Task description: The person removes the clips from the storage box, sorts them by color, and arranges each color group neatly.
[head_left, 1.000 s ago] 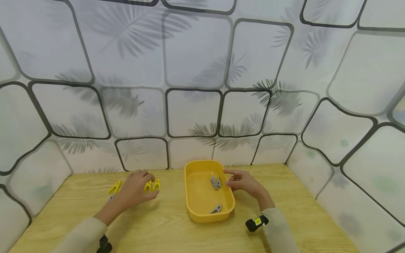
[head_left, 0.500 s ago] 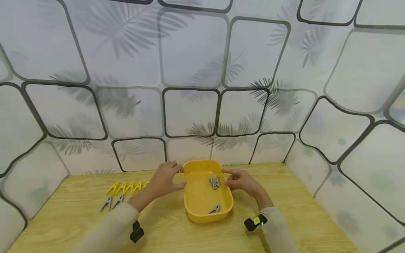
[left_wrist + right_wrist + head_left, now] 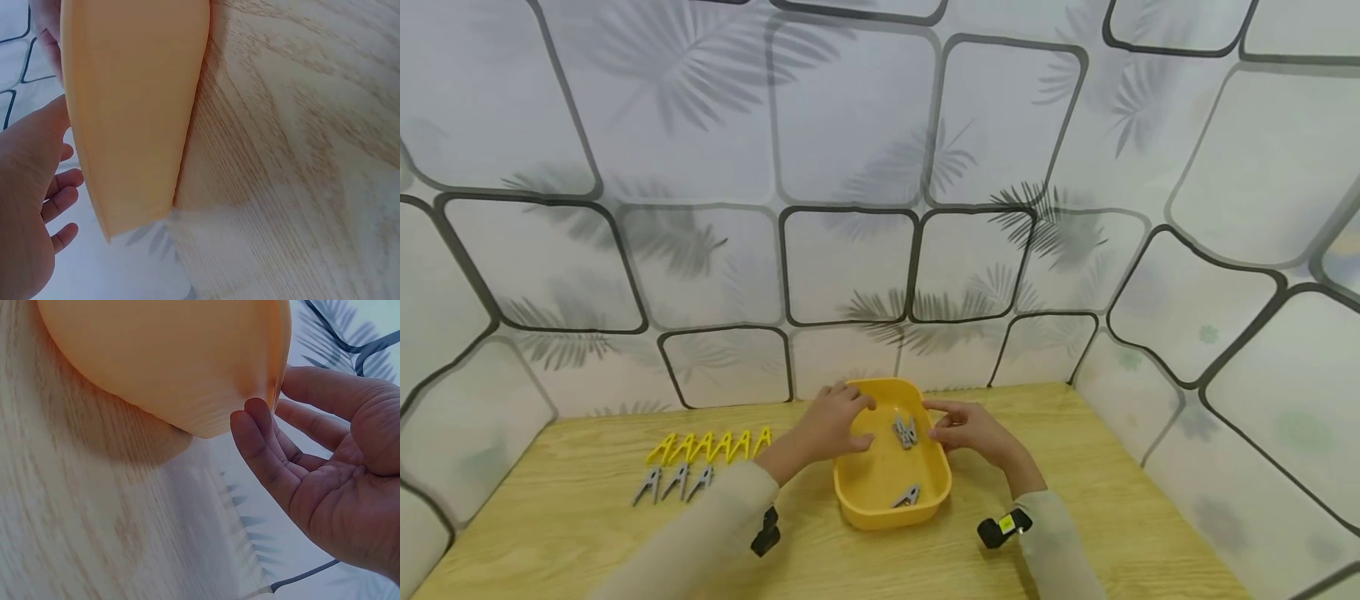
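Note:
A yellow plastic tray (image 3: 892,520) stands on the table, with a pair of grey clothespins (image 3: 905,432) near its right wall and another grey clothespin (image 3: 907,496) by its front. My left hand (image 3: 831,423) hovers over the tray's left rim, thumb and fingers apart with nothing between them. On the opposite side my right hand (image 3: 973,430) pinches the tray's right rim; the right wrist view shows the thumb and fingers on either side of the wall (image 3: 181,356). The left wrist view shows the left fingers (image 3: 62,203) beyond the rim, partly hidden.
Left of the tray, several yellow clothespins (image 3: 703,447) lie in a row on the wooden table (image 3: 820,550). Three grey clothespins (image 3: 676,481) form a shorter row in front of them. A patterned wall covering (image 3: 857,275) rises behind the table.
My left hand has moved right, from above the yellow clothespins to over the tray's left side, uncovering both rows. The right hand has stayed at the tray's right rim.

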Action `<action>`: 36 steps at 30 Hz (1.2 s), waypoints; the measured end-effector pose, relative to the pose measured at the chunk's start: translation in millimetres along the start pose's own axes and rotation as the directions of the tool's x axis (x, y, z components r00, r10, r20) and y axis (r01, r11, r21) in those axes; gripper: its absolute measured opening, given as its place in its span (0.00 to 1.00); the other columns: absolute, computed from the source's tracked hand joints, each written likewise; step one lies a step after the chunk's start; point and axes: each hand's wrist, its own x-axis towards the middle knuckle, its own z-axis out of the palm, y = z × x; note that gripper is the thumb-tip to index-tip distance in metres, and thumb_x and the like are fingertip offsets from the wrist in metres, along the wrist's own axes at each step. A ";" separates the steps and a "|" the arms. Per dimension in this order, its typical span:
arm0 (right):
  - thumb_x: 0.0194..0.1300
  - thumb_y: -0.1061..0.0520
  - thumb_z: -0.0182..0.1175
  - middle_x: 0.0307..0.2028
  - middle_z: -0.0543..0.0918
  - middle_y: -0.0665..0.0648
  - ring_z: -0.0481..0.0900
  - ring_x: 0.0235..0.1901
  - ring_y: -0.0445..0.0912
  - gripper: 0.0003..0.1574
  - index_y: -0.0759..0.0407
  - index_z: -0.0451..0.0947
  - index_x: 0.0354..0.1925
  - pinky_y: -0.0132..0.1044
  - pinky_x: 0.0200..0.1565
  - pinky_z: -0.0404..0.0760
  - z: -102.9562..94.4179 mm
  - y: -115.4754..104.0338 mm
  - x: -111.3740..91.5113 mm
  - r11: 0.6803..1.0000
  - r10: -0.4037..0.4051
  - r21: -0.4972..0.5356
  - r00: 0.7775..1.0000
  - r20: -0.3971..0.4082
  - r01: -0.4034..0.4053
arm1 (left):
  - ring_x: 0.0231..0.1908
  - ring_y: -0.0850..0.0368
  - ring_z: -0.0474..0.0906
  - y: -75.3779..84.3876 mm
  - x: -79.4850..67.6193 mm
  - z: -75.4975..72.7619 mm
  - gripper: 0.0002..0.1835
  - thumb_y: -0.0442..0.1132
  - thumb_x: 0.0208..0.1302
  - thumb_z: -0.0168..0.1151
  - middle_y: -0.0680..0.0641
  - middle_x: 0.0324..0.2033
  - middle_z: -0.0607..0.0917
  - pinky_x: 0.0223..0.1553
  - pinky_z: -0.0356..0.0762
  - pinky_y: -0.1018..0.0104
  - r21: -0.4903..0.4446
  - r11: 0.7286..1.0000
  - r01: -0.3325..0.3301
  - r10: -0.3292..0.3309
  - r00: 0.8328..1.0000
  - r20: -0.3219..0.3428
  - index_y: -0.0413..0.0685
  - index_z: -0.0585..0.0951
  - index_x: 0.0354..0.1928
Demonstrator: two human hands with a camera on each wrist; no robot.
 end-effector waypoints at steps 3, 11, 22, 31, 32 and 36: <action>0.69 0.53 0.66 0.41 0.85 0.59 0.86 0.37 0.46 0.42 0.60 0.63 0.75 0.45 0.45 0.87 -0.1 -0.6 -0.5 1.000 0.004 -0.001 1.000 -0.002 -0.004 | 0.46 0.47 0.75 3.3 7.5 6.0 0.20 0.48 0.60 0.72 0.47 0.43 0.82 0.51 0.74 0.45 0.033 0.999 -0.020 0.019 0.999 0.034 0.49 0.82 0.52; 0.70 0.53 0.65 0.42 0.85 0.60 0.86 0.37 0.47 0.40 0.59 0.64 0.75 0.49 0.47 0.86 0.7 1.0 0.7 1.000 0.013 -0.008 1.000 -0.014 -0.013 | 0.46 0.48 0.78 8.2 24.0 17.5 0.18 0.45 0.61 0.72 0.47 0.42 0.82 0.53 0.77 0.46 0.118 0.988 -0.101 0.095 0.994 0.054 0.51 0.83 0.52; 0.70 0.53 0.65 0.41 0.86 0.60 0.86 0.36 0.46 0.40 0.59 0.65 0.75 0.51 0.47 0.86 -0.6 0.3 -0.1 1.000 0.006 -0.013 1.000 -0.016 -0.006 | 0.47 0.49 0.76 13.7 39.5 27.2 0.18 0.40 0.65 0.68 0.47 0.46 0.83 0.50 0.76 0.50 0.165 0.984 -0.072 0.043 0.984 0.174 0.55 0.82 0.57; 0.70 0.53 0.65 0.40 0.86 0.58 0.86 0.37 0.47 0.40 0.59 0.65 0.75 0.51 0.47 0.86 -0.1 1.8 0.0 1.000 0.001 0.008 1.000 0.000 -0.001 | 0.53 0.45 0.78 15.0 50.9 32.2 0.19 0.37 0.67 0.65 0.44 0.50 0.84 0.58 0.75 0.45 0.162 0.987 0.002 -0.043 0.968 0.248 0.55 0.83 0.59; 0.70 0.53 0.65 0.40 0.86 0.58 0.86 0.37 0.47 0.40 0.59 0.65 0.75 0.51 0.47 0.86 0.0 1.9 -0.2 1.000 0.001 0.009 1.000 0.000 -0.001 | 0.54 0.45 0.78 15.1 52.0 32.6 0.18 0.38 0.68 0.65 0.44 0.51 0.84 0.59 0.75 0.44 0.162 0.987 0.010 -0.052 0.965 0.256 0.55 0.83 0.59; 0.70 0.52 0.66 0.40 0.86 0.57 0.86 0.37 0.47 0.40 0.58 0.65 0.75 0.50 0.47 0.86 0.0 1.5 -0.5 1.000 0.005 0.011 1.000 -0.001 -0.004 | 0.53 0.46 0.78 15.0 55.1 35.6 0.15 0.42 0.69 0.65 0.46 0.50 0.84 0.59 0.75 0.45 0.172 0.985 0.021 -0.066 0.962 0.264 0.56 0.84 0.57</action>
